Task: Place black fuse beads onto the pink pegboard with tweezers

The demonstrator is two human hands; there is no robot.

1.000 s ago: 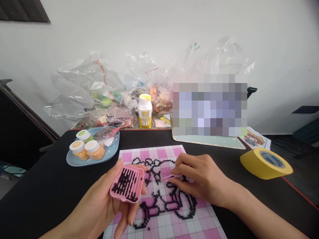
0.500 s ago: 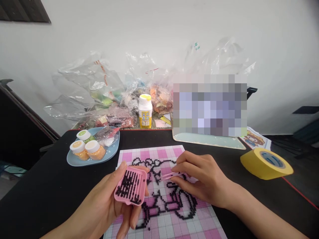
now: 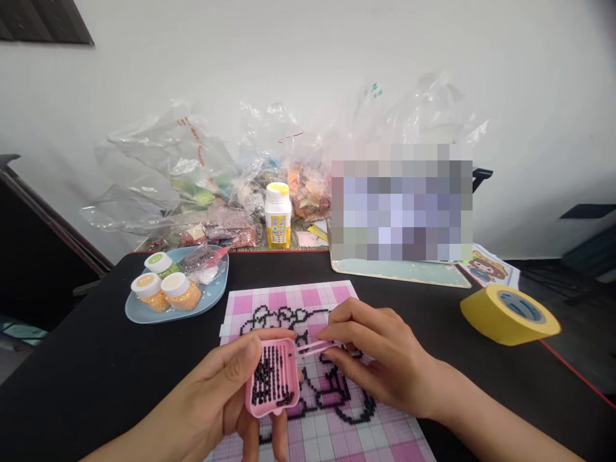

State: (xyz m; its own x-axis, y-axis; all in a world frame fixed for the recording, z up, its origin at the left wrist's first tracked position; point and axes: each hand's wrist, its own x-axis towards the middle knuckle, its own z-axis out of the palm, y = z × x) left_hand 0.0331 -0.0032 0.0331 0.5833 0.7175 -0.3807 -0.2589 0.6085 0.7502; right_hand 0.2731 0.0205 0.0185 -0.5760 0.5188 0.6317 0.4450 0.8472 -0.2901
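Note:
My left hand [image 3: 219,398] holds a small pink square tray [image 3: 272,378] with rows of black beads, tilted over a pink-and-white checked pegboard [image 3: 317,423]. My right hand [image 3: 380,359] pinches pink tweezers [image 3: 315,348], whose tips reach the tray's right edge. A black bead outline [image 3: 337,394] lies on the pegboard, partly hidden by both hands.
A blue plate [image 3: 214,298] with three small bead jars sits at the left. A yellow tape roll [image 3: 510,314] lies at the right. A white bottle with a yellow cap [image 3: 278,215], clear plastic bags [image 3: 163,173] and a blurred box [image 3: 402,212] stand at the back of the black table [image 3: 96,372].
My left hand has brought the pink tray to the right and tilted it more. My right hand has swung the tweezers left, up to the tray's edge.

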